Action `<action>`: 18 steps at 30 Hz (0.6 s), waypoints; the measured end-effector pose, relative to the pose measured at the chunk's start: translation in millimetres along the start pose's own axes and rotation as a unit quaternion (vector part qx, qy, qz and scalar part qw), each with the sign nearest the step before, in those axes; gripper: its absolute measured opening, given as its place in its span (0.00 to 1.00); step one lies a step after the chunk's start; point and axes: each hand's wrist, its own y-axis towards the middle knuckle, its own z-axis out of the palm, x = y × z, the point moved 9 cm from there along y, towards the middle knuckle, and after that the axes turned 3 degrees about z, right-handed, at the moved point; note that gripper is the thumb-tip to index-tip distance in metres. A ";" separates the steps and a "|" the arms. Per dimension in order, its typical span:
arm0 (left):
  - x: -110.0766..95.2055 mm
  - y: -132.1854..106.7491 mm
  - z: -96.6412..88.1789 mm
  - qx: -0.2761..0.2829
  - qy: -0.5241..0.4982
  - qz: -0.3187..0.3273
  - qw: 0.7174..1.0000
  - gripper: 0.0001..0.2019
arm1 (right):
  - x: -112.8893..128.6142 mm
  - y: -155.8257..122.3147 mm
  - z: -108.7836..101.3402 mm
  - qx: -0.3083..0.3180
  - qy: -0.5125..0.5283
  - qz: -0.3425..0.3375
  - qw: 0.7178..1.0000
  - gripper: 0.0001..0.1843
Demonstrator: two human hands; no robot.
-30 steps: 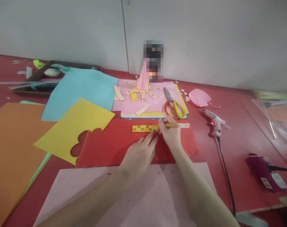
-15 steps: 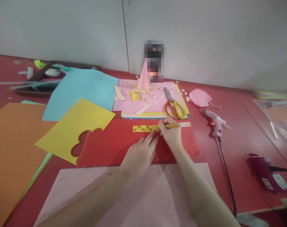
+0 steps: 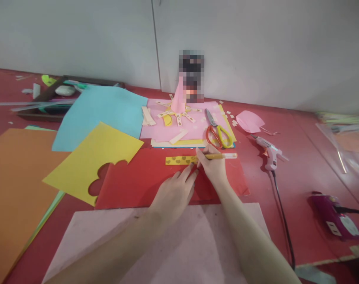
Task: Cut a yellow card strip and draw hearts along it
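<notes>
My right hand (image 3: 213, 165) is closed round a yellow pen (image 3: 223, 156), whose tip rests on the right end of a narrow yellow paper strip (image 3: 179, 160) marked with dark hearts. The strip lies on a red sheet (image 3: 143, 181). My left hand (image 3: 175, 193) lies flat on the red sheet, fingers stretched out, the fingertips pressing just below the strip's right end. Both forearms cross a pale pink sheet (image 3: 108, 240) at the near edge.
Behind the strip lie red-and-yellow scissors (image 3: 217, 132) on a pink sheet (image 3: 167, 132) with a pink cone (image 3: 178, 100). A glue gun (image 3: 269, 152) with its cord and a purple power strip (image 3: 333, 215) sit right. Yellow (image 3: 99, 157), blue (image 3: 102, 112) and orange (image 3: 13, 185) sheets lie left.
My right hand and the pen tip have shifted very slightly left along the strip. The left hand has stayed put.
</notes>
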 end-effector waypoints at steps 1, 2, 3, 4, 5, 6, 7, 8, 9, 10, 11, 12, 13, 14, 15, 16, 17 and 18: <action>0.1 0.0 -0.2 -0.001 -0.003 -0.001 1.000 0.18 | -0.3 -0.1 0.5 0.001 -0.003 -0.001 1.000 0.15; 0.3 0.0 -0.4 -0.001 -0.006 -0.001 1.000 0.19 | -0.7 -0.1 0.7 0.001 -0.006 -0.001 1.000 0.15; 0.2 0.0 -0.3 0.000 -0.007 -0.001 1.000 0.19 | -1.3 -0.1 1.1 0.002 -0.007 -0.002 1.000 0.15; 0.3 0.0 -0.2 0.001 -0.006 0.000 1.000 0.19 | -2.2 0.1 1.3 0.002 -0.007 -0.001 1.000 0.15; 0.3 -0.1 0.2 0.003 -0.004 0.000 1.000 0.19 | -3.4 0.3 1.4 0.002 -0.007 0.001 1.000 0.15; 0.5 -0.2 0.6 0.006 -0.001 0.000 1.000 0.19 | -4.6 0.5 1.3 0.001 -0.006 0.004 1.000 0.15; 0.6 -0.2 1.1 0.009 0.001 0.000 1.000 0.19 | -5.5 0.7 1.0 -0.001 -0.006 0.006 1.000 0.15; 0.6 -0.2 1.5 0.011 0.001 0.000 1.000 0.19 | -6.1 0.8 0.7 -0.002 -0.005 0.008 1.000 0.15; 0.5 -0.2 1.6 0.012 0.000 0.000 1.000 0.19 | -6.1 0.8 0.2 -0.004 -0.004 0.008 1.000 0.15; 0.5 -0.2 1.3 0.011 -0.003 0.000 1.000 0.19 | -5.5 0.7 0.0 -0.004 -0.002 0.006 1.000 0.15; 0.5 -0.1 0.8 0.008 -0.005 -0.001 1.000 0.19 | -4.5 0.6 0.3 -0.002 -0.001 0.004 1.000 0.15; 0.5 0.0 0.2 0.005 -0.006 -0.002 1.000 0.19 | -3.4 0.4 0.8 0.001 0.001 0.001 1.000 0.15; 0.5 0.1 0.0 0.004 -0.005 -0.002 1.000 0.19 | -2.5 0.2 1.3 0.004 0.002 -0.002 1.000 0.15; 0.4 0.3 0.0 0.004 -0.003 -0.002 1.000 0.19 | -2.1 0.2 1.7 0.006 0.001 -0.003 1.000 0.15; 0.2 0.3 0.3 0.005 -0.001 -0.002 1.000 0.19 | -2.3 0.2 1.7 0.006 -0.001 -0.002 1.000 0.15; 0.1 0.4 0.7 0.007 0.002 -0.001 1.000 0.19 | -3.0 0.3 1.4 0.003 -0.003 0.000 1.000 0.15; 0.0 0.4 1.1 0.009 0.004 0.000 1.000 0.19 | -3.8 0.5 0.9 0.000 -0.005 0.003 1.000 0.15; 0.0 0.3 1.3 0.010 0.006 0.000 1.000 0.19 | -4.4 0.6 0.3 -0.003 -0.005 0.005 1.000 0.15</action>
